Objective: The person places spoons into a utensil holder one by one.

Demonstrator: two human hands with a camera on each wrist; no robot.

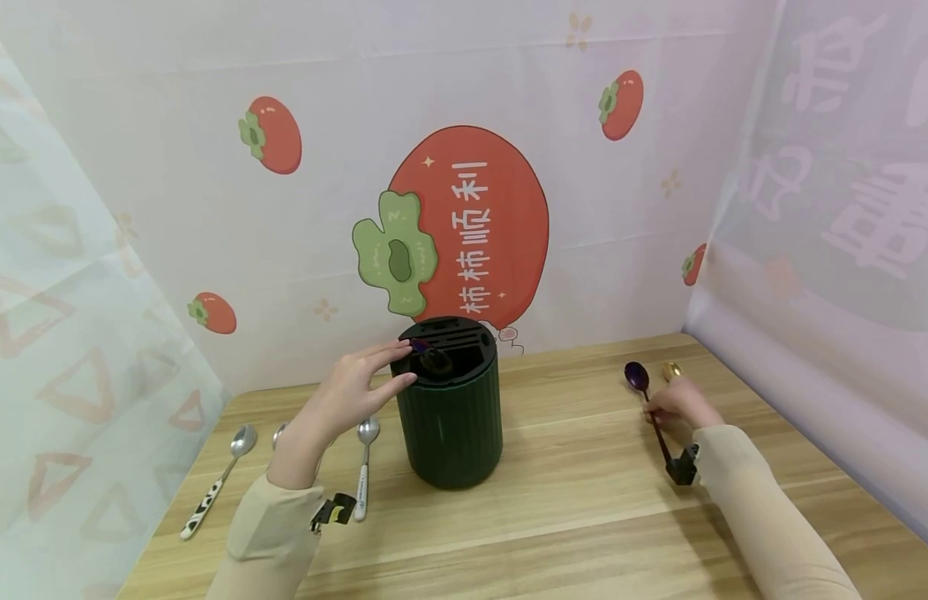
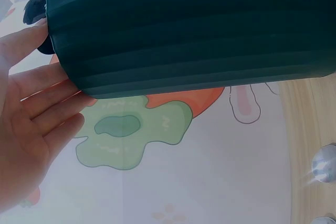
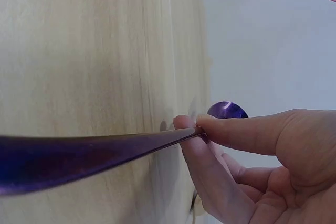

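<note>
The purple spoon (image 3: 100,153) is over on the right part of the desk (image 1: 569,508), just left of a small gold spoon (image 1: 671,369). The right hand (image 1: 684,402) pinches its thin neck between the thumb and fingers, and the round bowl (image 1: 637,377) points to the far side. I cannot tell if the bowl touches the wood. The spoon looks like shiny metal, so I think it is light, hard and stiff, and it should not bend or break. It may be slippery, and a thin neck can twist around in a pinch. The handle gets wider at its near end, so that end may pull down a bit. The neck seems a good place to hold it, but it may need a firm squeeze. The left hand (image 1: 348,392) is well apart from the right one. Its fingers are mostly straight and touch the rim of the dark green pot (image 1: 450,437), which stands upright in the middle. The pot looks stiff and steady, and its top edge is easy to reach. Silver spoons (image 1: 368,430) lie to the left.
</note>
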